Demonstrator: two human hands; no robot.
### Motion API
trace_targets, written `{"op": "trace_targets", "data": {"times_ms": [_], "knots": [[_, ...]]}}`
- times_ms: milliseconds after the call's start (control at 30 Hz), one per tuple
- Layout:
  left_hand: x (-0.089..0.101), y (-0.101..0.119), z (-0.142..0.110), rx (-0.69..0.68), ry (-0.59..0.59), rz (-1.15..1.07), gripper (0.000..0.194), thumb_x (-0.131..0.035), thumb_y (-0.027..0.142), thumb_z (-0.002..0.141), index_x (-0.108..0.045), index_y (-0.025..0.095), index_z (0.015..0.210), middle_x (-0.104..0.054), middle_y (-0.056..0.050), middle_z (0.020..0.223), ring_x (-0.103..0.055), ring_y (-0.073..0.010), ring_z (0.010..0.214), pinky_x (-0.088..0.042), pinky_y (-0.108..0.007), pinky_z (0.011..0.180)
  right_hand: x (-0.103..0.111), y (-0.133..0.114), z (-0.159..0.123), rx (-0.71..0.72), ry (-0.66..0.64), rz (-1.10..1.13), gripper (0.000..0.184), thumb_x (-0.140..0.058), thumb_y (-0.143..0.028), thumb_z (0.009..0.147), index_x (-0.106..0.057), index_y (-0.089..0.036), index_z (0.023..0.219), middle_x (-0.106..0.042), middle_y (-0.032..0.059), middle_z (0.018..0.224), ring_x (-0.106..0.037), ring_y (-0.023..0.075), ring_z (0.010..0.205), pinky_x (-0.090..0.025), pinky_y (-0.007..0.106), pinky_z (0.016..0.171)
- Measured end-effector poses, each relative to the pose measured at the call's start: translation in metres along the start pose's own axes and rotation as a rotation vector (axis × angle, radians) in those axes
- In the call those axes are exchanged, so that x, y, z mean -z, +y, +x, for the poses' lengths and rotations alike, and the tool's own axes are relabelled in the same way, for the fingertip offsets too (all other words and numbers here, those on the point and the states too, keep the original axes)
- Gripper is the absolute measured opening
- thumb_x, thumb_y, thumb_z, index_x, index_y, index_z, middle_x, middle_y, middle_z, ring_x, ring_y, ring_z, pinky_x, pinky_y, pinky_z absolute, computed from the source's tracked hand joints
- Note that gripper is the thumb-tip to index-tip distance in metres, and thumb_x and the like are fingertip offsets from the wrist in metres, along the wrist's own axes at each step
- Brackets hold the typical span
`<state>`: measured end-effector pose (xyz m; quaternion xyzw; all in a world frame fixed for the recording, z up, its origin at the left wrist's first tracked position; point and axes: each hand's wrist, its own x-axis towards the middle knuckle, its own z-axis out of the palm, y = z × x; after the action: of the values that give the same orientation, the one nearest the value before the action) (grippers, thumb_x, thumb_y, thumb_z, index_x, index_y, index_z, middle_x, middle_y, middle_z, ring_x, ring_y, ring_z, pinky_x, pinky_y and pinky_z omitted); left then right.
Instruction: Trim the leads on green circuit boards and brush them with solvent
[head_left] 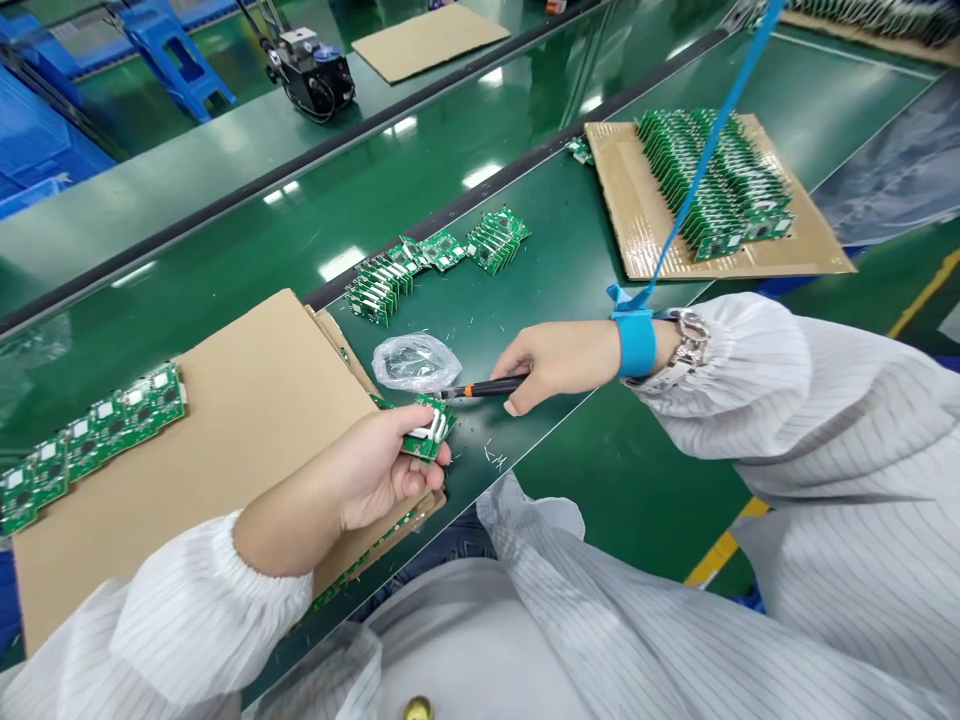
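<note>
A small green circuit board (429,440) with white parts is pinched between the thumb and fingers of my left hand (382,460), above the edge of a cardboard sheet. My right hand (551,362) is closed around the dark handles of a pair of cutters (491,386) with an orange band. The cutters' tip points left and meets the upper edge of the board; whether the jaws are open is too small to tell. A clear plastic bag (417,362) lies just behind the tool. Thin clipped bits (495,456) are scattered on the green tabletop.
Several boards lie in a row on the brown cardboard (225,430) at left. More boards (442,252) stand and lie behind the bag. At right, a cardboard sheet (630,240) bears dense rows of upright boards (712,180). A blue cord (712,140) runs up from my right wrist.
</note>
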<state>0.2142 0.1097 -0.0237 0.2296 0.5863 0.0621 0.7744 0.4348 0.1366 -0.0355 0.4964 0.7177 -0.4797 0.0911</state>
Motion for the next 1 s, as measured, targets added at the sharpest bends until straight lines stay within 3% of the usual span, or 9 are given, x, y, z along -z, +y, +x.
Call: {"op": "trace_targets", "data": {"times_ms": [100,200,367,500,633,800,1000], "knots": [[0.005,-0.009,-0.012,-0.055,0.009,0.012,0.014,-0.040,0.017,0.088,-0.048,0.014,0.077,-0.059,-0.002,0.062,-0.054,-0.0077,0.043,-0.040,-0.015,0.038,-0.005,-0.003,-0.013,0.041,0.102,-0.071,0.036,-0.061,-0.043,0.068,-0.070,-0.021,0.095,-0.060,-0.0005,0.067,-0.050,0.0125,0.057,-0.034,0.024,0.050],[0.013,-0.023,-0.024,-0.184,-0.034,0.044,0.008,-0.046,0.021,0.088,-0.049,0.016,0.083,-0.059,-0.001,0.071,-0.053,-0.0069,0.052,-0.038,-0.015,0.043,-0.020,-0.004,-0.029,0.085,0.334,-0.161,0.046,-0.062,-0.041,0.068,-0.065,-0.020,0.110,-0.063,0.0039,0.082,-0.056,0.0169,0.068,-0.040,0.026,0.057],[0.028,-0.047,-0.040,-0.452,-0.080,0.194,0.021,-0.051,0.043,0.088,-0.050,0.023,0.095,-0.054,0.002,0.080,-0.050,-0.0090,0.067,-0.039,-0.020,0.056,-0.053,-0.003,-0.045,0.207,0.668,-0.293,0.059,-0.065,-0.034,0.067,-0.056,-0.015,0.122,-0.060,0.0117,0.099,-0.060,0.0216,0.080,-0.048,0.033,0.066],[0.033,-0.054,-0.053,-0.548,-0.031,0.443,0.027,-0.046,0.045,0.090,-0.044,0.025,0.108,-0.053,-0.001,0.088,-0.049,-0.0151,0.080,-0.040,-0.026,0.068,-0.066,-0.006,-0.048,0.353,0.868,-0.395,0.056,-0.063,-0.033,0.070,-0.053,-0.013,0.121,-0.059,0.0147,0.100,-0.059,0.0246,0.084,-0.050,0.037,0.068],[0.035,-0.059,-0.060,-0.603,-0.005,0.601,0.025,-0.044,0.041,0.091,-0.040,0.027,0.112,-0.052,-0.003,0.096,-0.050,-0.0175,0.087,-0.041,-0.029,0.079,-0.069,-0.013,-0.049,0.434,0.985,-0.493,0.052,-0.061,-0.034,0.073,-0.050,-0.014,0.120,-0.058,0.0157,0.099,-0.056,0.0263,0.085,-0.049,0.040,0.069],[0.039,-0.066,-0.063,-0.709,0.018,0.713,0.027,-0.047,0.035,0.090,-0.039,0.030,0.115,-0.052,-0.003,0.096,-0.050,-0.0171,0.085,-0.043,-0.026,0.076,-0.069,-0.019,-0.050,0.452,1.118,-0.629,0.049,-0.061,-0.035,0.076,-0.046,-0.020,0.120,-0.057,0.0115,0.094,-0.056,0.0253,0.081,-0.046,0.040,0.067],[0.027,-0.069,-0.068,-0.724,0.135,0.614,0.027,-0.046,0.042,0.089,-0.044,0.029,0.113,-0.054,-0.003,0.091,-0.051,-0.0180,0.080,-0.043,-0.028,0.075,-0.068,-0.022,-0.048,0.473,1.192,-0.695,0.051,-0.064,-0.035,0.074,-0.044,-0.021,0.120,-0.058,0.0104,0.090,-0.057,0.0243,0.076,-0.045,0.039,0.063]]}}
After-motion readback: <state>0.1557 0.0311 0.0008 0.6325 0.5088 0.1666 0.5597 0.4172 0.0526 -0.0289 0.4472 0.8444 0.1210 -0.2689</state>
